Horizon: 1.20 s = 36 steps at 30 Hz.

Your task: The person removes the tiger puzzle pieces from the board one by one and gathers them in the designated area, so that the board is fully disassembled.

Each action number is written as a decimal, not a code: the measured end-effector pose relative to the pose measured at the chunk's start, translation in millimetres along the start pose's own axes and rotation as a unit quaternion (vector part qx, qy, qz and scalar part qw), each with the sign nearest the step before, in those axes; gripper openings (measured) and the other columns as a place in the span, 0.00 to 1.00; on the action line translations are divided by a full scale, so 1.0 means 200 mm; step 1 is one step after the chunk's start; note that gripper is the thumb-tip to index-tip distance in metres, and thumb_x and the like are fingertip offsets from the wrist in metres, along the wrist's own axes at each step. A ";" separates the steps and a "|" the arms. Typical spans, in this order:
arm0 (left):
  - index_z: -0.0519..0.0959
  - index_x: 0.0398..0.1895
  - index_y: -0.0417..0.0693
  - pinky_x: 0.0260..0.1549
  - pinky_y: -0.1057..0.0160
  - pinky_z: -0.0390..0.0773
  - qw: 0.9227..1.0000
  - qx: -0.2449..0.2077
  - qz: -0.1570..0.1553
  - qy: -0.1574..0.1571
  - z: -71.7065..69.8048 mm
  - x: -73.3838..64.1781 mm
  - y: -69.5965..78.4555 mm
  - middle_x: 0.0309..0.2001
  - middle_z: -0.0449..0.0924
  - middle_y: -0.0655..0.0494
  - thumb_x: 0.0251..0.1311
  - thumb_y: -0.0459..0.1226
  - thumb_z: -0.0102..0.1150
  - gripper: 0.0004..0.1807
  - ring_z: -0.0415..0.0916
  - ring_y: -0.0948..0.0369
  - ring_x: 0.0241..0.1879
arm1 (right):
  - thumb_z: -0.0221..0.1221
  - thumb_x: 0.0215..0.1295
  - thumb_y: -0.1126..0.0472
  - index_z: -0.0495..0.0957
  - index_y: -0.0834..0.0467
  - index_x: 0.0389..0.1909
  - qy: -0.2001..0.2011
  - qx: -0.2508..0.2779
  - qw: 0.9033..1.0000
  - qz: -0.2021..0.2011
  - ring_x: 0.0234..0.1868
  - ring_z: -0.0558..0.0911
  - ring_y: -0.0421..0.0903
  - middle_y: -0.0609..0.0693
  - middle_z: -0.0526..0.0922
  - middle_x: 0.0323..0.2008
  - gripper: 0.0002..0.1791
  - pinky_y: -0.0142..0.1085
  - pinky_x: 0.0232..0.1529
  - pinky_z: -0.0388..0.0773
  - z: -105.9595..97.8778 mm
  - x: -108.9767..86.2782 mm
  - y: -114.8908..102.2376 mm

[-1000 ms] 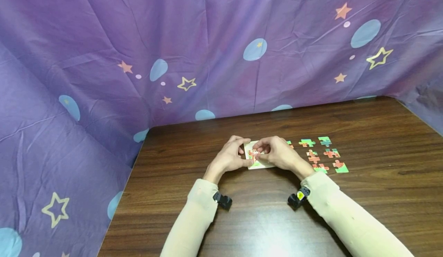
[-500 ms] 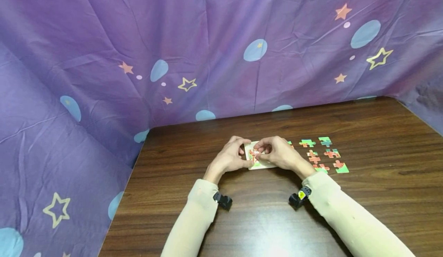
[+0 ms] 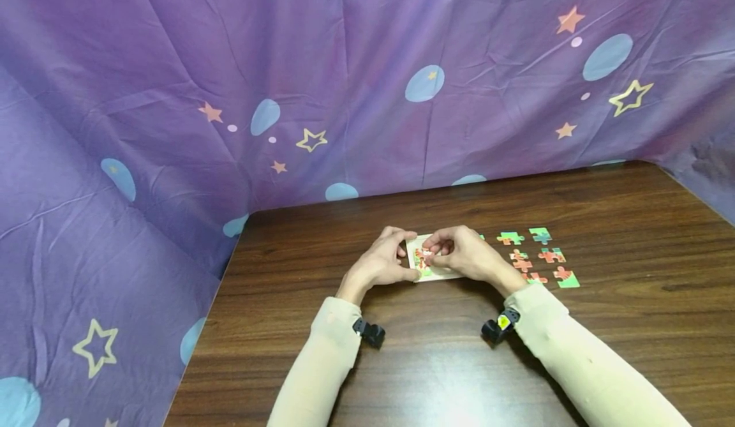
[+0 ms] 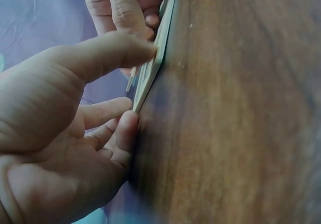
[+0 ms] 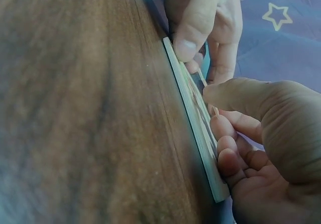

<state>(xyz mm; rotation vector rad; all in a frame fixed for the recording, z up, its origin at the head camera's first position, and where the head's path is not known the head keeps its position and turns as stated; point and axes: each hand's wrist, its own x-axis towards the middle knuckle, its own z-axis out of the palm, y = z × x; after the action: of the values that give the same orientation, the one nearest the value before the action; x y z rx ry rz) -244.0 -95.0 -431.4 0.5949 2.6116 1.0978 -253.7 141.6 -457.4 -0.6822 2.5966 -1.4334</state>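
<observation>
A thin, pale puzzle board (image 3: 446,272) lies on the table, with red and green picture pieces at its left part. My left hand (image 3: 379,260) grips the board's left end, thumb on the near edge and fingers at the far left corner. Over the board's middle, my right hand (image 3: 464,254) pinches a small puzzle piece (image 5: 202,77) between thumb and fingers. In the right wrist view the piece stands tilted above the board; its picture is mostly hidden. The left wrist view shows its thin edge (image 4: 131,79) between the hands.
Several loose puzzle pieces (image 3: 551,256) lie spread on the brown wooden table (image 3: 298,267) to the right of the board, some partly behind the right forearm. A purple cloth (image 3: 367,95) with stars hangs along the back and left side.
The right wrist has shifted slightly to the right and covers more of the loose piece beside it. Both hands otherwise keep nearly the same hold.
</observation>
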 end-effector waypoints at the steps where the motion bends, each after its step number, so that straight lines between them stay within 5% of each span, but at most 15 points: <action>1: 0.72 0.81 0.47 0.53 0.63 0.78 1.000 -0.001 -0.001 -0.004 0.00 0.00 0.00 0.72 0.70 0.49 0.55 0.39 0.86 0.50 0.75 0.58 0.56 | 0.76 0.64 0.68 0.90 0.64 0.49 0.001 0.000 1.000 0.001 0.37 0.82 0.44 0.50 0.88 0.36 0.13 0.30 0.38 0.79 0.00 0.00 0.00; 7: 0.69 0.84 0.47 0.54 0.63 0.79 1.000 -0.002 -0.004 -0.016 -0.01 0.00 -0.01 0.73 0.67 0.49 0.51 0.42 0.91 0.57 0.73 0.59 0.57 | 0.76 0.65 0.68 0.90 0.64 0.49 0.000 -0.003 1.000 -0.002 0.37 0.82 0.44 0.49 0.88 0.35 0.13 0.31 0.38 0.80 -0.01 0.00 0.01; 25: 0.68 0.84 0.47 0.57 0.62 0.80 0.999 -0.019 -0.007 -0.031 -0.01 0.01 -0.02 0.74 0.65 0.48 0.52 0.35 0.89 0.56 0.74 0.58 0.57 | 0.75 0.66 0.67 0.90 0.64 0.51 0.001 -0.002 1.000 -0.003 0.39 0.83 0.45 0.51 0.89 0.37 0.14 0.31 0.41 0.81 -0.03 0.00 0.00; 36: 0.70 0.84 0.49 0.57 0.62 0.80 0.999 -0.019 -0.020 -0.021 -0.01 0.01 -0.01 0.74 0.65 0.51 0.51 0.36 0.90 0.55 0.74 0.59 0.57 | 0.74 0.70 0.66 0.91 0.63 0.52 0.033 0.010 0.999 -0.020 0.38 0.83 0.44 0.53 0.88 0.38 0.12 0.30 0.39 0.81 -0.20 -0.03 -0.10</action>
<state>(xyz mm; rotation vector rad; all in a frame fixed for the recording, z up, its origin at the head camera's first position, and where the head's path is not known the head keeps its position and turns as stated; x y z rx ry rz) -246.2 -96.6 -432.5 0.5493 2.5501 1.1077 -252.7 166.5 -418.7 -0.6998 2.6287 -1.5151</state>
